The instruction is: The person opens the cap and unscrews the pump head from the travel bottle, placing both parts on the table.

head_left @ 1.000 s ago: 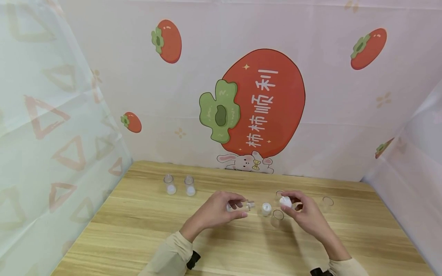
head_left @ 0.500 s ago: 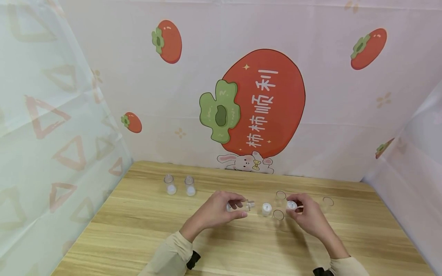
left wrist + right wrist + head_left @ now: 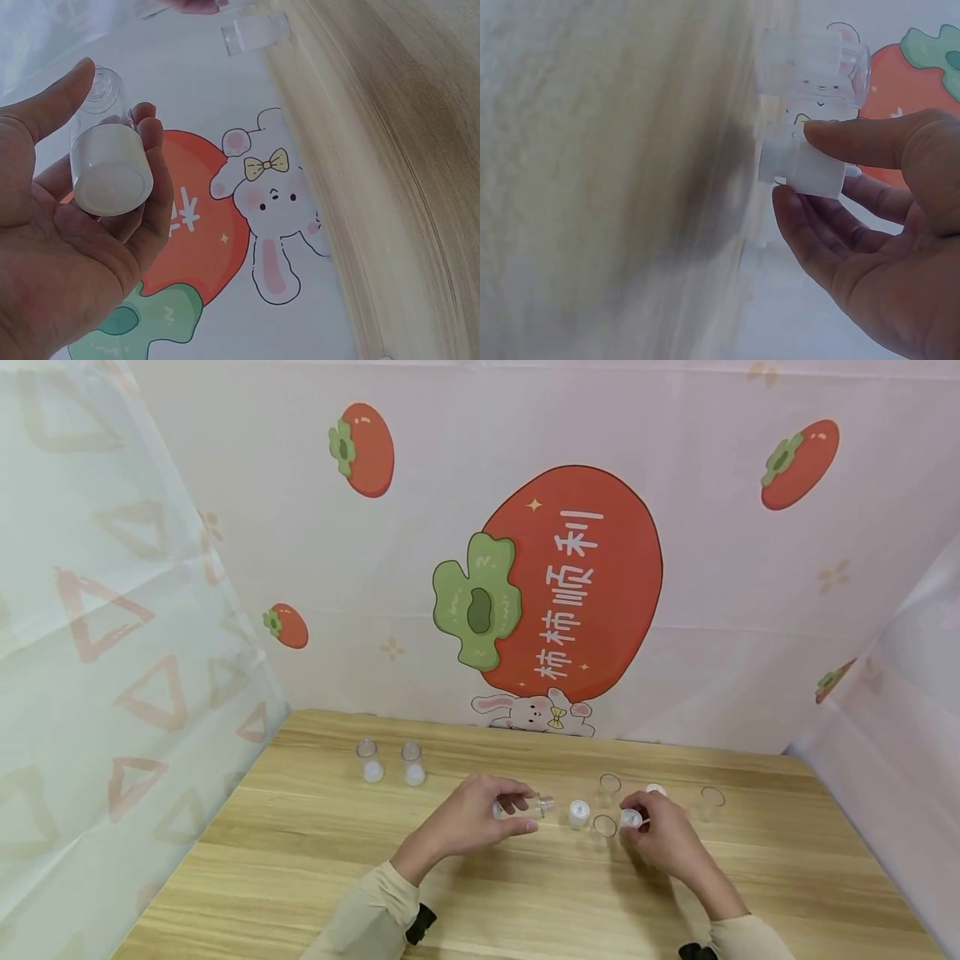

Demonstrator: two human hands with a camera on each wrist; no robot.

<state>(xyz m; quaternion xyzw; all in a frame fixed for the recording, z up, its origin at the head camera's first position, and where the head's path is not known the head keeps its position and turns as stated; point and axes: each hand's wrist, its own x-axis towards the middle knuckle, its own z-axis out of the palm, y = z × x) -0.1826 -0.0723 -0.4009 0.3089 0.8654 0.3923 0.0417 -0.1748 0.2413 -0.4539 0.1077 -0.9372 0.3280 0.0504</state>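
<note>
My left hand (image 3: 480, 814) holds a small clear bottle (image 3: 112, 169) with a white base, tilted so that its clear threaded neck (image 3: 545, 805) points right in the head view. My right hand (image 3: 666, 835) pinches a white pump top (image 3: 819, 166) between thumb and fingers, low over the tabletop; a small nozzle sticks out of its top. Beside it stands a clear open-rimmed cap (image 3: 810, 69). A second white pump top (image 3: 579, 813) stands between my two hands. Just behind my right hand another white piece (image 3: 656, 790) shows in part.
Two clear bottles (image 3: 366, 764) (image 3: 412, 767) with white bottoms stand at the back left of the wooden table (image 3: 300, 860). More clear caps (image 3: 611, 785) (image 3: 712, 797) stand around my right hand. A printed cloth (image 3: 420, 568) closes off the back.
My right hand has moved slightly right, then nearer to me, with the white pump top. A white piece behind it has come into view. My left hand keeps its place.
</note>
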